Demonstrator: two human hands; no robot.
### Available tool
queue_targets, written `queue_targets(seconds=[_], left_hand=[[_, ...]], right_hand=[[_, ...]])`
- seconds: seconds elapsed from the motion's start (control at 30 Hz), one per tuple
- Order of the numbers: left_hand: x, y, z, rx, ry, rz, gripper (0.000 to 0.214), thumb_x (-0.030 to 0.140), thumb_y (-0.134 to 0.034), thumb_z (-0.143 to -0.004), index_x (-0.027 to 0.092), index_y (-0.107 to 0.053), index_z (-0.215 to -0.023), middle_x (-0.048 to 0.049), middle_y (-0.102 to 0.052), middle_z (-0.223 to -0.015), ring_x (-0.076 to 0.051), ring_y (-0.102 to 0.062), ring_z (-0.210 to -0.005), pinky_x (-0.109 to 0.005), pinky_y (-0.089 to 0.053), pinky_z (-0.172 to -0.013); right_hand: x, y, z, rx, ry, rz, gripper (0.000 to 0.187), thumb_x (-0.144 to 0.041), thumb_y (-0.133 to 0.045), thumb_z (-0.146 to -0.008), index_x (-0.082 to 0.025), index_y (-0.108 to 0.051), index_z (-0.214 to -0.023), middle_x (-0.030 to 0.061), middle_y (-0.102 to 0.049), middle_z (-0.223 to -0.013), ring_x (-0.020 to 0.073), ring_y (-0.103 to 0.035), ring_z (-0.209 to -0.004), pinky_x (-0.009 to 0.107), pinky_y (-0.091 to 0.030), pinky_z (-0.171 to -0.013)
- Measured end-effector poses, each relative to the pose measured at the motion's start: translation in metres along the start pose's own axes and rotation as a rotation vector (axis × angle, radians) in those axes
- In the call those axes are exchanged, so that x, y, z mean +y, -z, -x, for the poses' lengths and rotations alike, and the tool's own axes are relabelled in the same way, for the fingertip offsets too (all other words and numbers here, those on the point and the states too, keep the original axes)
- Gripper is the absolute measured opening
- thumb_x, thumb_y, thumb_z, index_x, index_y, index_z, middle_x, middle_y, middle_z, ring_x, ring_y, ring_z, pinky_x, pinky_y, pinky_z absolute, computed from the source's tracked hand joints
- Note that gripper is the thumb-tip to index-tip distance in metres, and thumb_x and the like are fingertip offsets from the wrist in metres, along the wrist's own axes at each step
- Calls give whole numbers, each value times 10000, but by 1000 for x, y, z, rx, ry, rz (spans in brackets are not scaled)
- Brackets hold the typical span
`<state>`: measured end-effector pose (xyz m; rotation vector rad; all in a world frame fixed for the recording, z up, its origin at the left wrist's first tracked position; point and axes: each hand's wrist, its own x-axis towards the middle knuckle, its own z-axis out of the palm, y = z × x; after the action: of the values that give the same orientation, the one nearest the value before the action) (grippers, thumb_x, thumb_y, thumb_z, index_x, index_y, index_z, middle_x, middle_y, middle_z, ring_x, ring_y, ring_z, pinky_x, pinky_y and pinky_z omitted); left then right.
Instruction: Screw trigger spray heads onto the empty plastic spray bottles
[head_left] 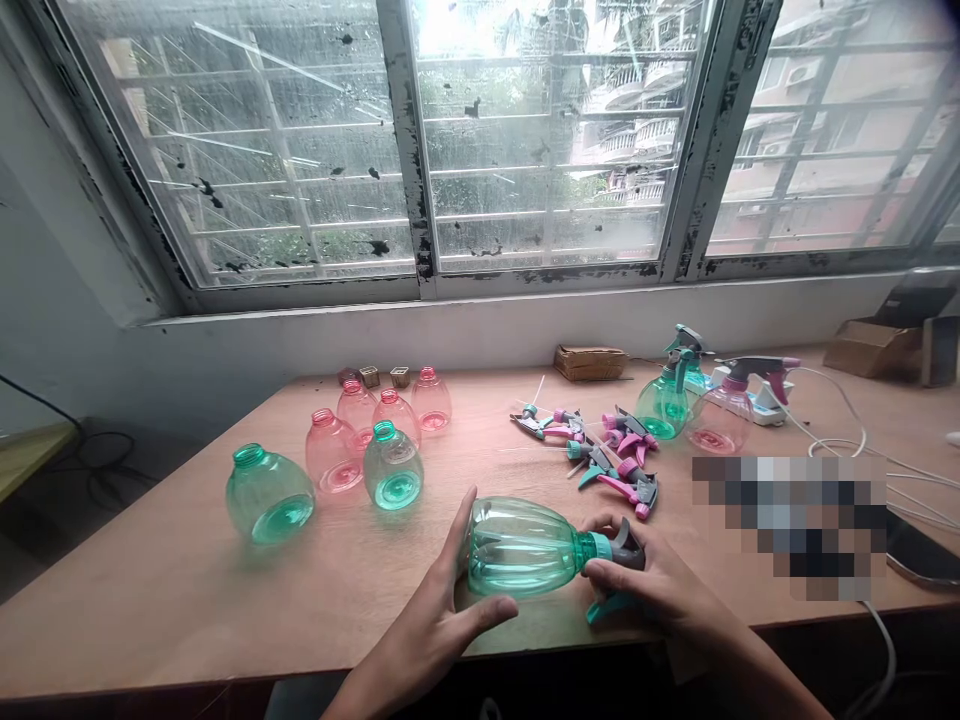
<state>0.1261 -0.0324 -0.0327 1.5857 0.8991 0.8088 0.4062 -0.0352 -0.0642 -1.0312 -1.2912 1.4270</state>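
A green plastic spray bottle point(525, 548) lies on its side near the front edge of the wooden table point(187, 590). My left hand point(439, 610) cups its round base, fingers curled round it. My right hand point(660, 580) grips the grey and teal trigger head point(619, 560) at the bottle's neck. Loose trigger heads point(607, 455), pink, teal and grey, lie in a heap just beyond the bottle.
Two green bottles point(268, 492) and several pink bottles point(360, 420) without heads stand at the left. Two assembled spray bottles point(686, 400) stand at the back right by a white power strip point(765, 405) and cables. A small brown box point(591, 362) sits under the window.
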Motion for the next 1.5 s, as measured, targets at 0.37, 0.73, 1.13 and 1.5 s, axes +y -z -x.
queue_targets(seconds=[0.37, 0.73, 1.13, 1.5], left_hand=[[-6, 1, 2, 11, -68, -141, 961, 274, -689, -927, 383, -25, -1613, 2, -91, -1726, -296, -97, -1578, -474, -147, -1289], [-5, 1, 2, 20, -38, -120, 903, 356, -668, -947, 355, -64, -1618, 15, -66, -1729, -269, -56, -1584, -456, -62, -1294], [-3, 1, 0, 5, -41, -117, 948, 322, -641, -957, 344, 38, -1618, 21, -13, -1728, -248, -14, -1586, -432, -82, -1297], [4, -1, 1, 39, -14, -87, 931, 352, -681, -937, 307, -59, -1627, 7, -95, -1725, -269, -28, -1585, -436, -82, -1299]], right_hand=[[1, 0, -1, -38, -7, -28, 448, -463, -830, -807, -189, -575, -1054, -41, -665, -687, 156, -599, -654, 262, -466, -610], [-3, -1, 2, -16, -26, -9, 461, -477, -842, -784, -195, -591, -1050, -45, -655, -694, 156, -597, -667, 256, -472, -616], [-3, -2, -1, -24, -8, -82, 434, -464, -816, -823, -191, -568, -1051, -27, -692, -673, 163, -629, -647, 266, -484, -607], [3, 2, -1, -17, 2, -34, 440, -426, -850, -788, -198, -587, -1058, -34, -674, -689, 164, -609, -643, 270, -477, -604]])
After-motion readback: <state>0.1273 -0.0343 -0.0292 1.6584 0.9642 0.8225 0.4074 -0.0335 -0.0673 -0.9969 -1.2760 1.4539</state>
